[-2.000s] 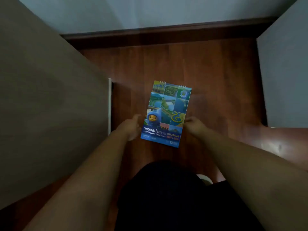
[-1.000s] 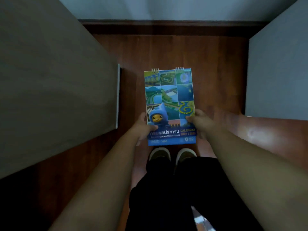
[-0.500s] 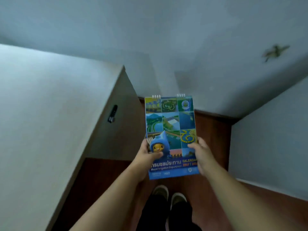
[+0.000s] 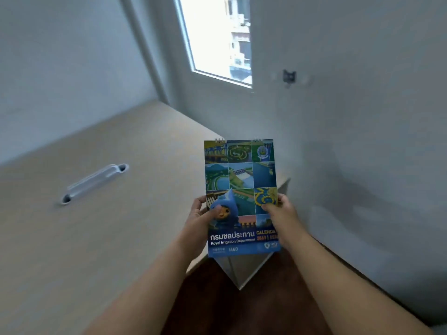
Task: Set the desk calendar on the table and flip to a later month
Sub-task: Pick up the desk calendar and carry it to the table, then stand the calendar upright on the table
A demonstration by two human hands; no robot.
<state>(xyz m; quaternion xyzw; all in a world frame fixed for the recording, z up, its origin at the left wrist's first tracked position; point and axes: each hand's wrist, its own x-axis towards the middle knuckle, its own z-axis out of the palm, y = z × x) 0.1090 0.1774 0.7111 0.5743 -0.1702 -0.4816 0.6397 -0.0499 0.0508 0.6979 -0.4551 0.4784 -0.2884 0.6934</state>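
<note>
I hold the desk calendar [image 4: 240,180] upright in front of me with both hands. Its cover is blue with a grid of aerial photos, a blue cartoon mascot and spiral rings at the top. My left hand [image 4: 199,220] grips its lower left edge, thumb over the mascot. My right hand [image 4: 281,215] grips the lower right edge, thumb on the cover. The calendar is in the air, above the corner of a light beige table [image 4: 135,165] that spreads to my left.
A white handle-like object [image 4: 94,183] lies on the beige surface at the left. A window [image 4: 217,37] sits in the grey wall ahead. A small dark fitting [image 4: 289,76] is on the right wall. Dark wooden floor [image 4: 242,310] shows below.
I picked the calendar up off the wooden floor with both hands and raised it. My view tilted up from the floor to the table top, wall and window.
</note>
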